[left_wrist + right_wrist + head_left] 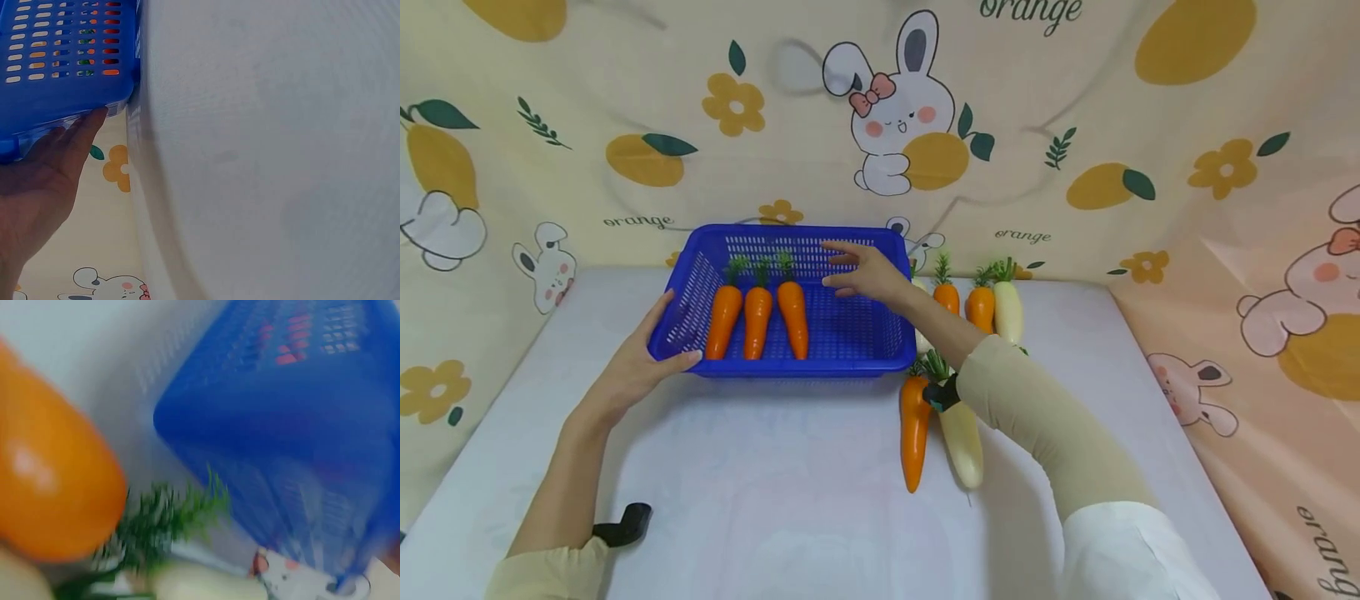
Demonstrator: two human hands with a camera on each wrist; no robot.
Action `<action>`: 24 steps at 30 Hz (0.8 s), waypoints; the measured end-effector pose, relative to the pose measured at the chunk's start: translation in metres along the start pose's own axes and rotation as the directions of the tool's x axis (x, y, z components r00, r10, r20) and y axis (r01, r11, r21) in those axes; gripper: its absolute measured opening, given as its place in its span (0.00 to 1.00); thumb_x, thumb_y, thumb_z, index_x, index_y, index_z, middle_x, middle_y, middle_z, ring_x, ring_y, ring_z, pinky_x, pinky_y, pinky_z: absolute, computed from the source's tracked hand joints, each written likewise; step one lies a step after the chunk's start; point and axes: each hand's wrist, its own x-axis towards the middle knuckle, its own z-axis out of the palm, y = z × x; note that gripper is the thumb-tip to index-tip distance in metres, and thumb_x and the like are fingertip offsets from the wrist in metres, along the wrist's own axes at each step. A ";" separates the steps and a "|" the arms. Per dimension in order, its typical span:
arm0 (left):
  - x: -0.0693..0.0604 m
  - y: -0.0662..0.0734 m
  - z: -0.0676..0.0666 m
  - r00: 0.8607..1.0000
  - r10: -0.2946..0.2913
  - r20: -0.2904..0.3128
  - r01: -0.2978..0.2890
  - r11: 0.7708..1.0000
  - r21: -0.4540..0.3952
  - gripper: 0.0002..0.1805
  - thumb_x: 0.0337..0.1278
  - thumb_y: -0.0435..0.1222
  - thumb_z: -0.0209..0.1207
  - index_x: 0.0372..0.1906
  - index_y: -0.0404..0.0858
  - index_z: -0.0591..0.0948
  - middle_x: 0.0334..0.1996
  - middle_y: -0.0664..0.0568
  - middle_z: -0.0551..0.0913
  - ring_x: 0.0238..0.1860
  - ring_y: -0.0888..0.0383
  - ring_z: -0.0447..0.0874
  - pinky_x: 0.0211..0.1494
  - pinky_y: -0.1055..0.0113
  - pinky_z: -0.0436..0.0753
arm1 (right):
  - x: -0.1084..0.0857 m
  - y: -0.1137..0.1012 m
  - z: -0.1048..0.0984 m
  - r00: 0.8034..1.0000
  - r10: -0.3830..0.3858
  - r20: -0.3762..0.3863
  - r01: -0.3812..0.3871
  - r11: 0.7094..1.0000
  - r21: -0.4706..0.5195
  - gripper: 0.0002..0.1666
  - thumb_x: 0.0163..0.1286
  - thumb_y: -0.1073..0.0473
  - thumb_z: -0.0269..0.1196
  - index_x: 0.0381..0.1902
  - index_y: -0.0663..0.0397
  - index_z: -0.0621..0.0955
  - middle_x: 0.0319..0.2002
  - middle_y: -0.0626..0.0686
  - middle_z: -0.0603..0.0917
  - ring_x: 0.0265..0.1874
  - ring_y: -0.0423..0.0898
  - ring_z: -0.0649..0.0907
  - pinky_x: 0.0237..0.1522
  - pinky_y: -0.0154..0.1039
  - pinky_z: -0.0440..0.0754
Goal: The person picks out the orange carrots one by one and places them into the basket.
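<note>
We log the blue basket (850, 366) by the far edge of the table (775, 483) — three carrots (757, 321) inside. The left hand (631, 362), fingers straight, touches its near-left corner; the right hand (871, 273), loosely spread and empty, hovers above. A white radish (964, 450) lies off its near-right corner.

In sight are one basket (841, 329), six carrots (725, 321), three white radishes (964, 446), one left hand (634, 360) and one right hand (874, 277).

Three carrots (757, 323) lie side by side in the left half of the basket (805, 366) — my left hand (636, 362) is at its near left corner, my right hand (874, 273) above its right half. Rightward on the table (760, 483) are more carrots (981, 308) and radishes (1008, 310); nearer me, one carrot (913, 437) lies left of a radish (962, 442).
</note>
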 end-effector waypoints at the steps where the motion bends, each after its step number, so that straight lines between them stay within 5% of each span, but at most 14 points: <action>1: 0.000 0.000 0.000 1.000 -0.003 0.001 0.003 1.000 0.000 0.56 0.63 0.48 0.64 0.79 0.62 0.32 0.80 0.41 0.33 0.76 0.31 0.33 0.70 0.27 0.44 | -0.005 -0.001 -0.005 1.000 -0.016 -0.011 0.016 1.000 -0.009 0.38 0.68 0.65 0.66 0.74 0.52 0.67 0.69 0.64 0.69 0.55 0.58 0.82 0.51 0.46 0.85; 12: -0.001 -0.004 -0.007 1.000 -0.004 0.006 0.004 1.000 -0.014 0.56 0.64 0.45 0.63 0.78 0.63 0.32 0.80 0.42 0.31 0.76 0.30 0.32 0.70 0.27 0.43 | -0.056 -0.004 -0.052 0.993 -0.054 -0.107 0.051 0.998 -0.030 0.32 0.70 0.63 0.64 0.70 0.51 0.71 0.65 0.60 0.74 0.57 0.54 0.81 0.53 0.44 0.84; 24: 0.003 -0.005 -0.001 1.000 -0.004 0.013 0.004 0.999 -0.045 0.56 0.65 0.44 0.63 0.78 0.63 0.32 0.80 0.43 0.31 0.76 0.31 0.31 0.70 0.27 0.42 | -0.104 0.034 -0.107 0.968 -0.026 -0.249 0.001 0.995 -0.099 0.29 0.72 0.63 0.62 0.69 0.52 0.72 0.65 0.59 0.75 0.59 0.57 0.79 0.58 0.52 0.80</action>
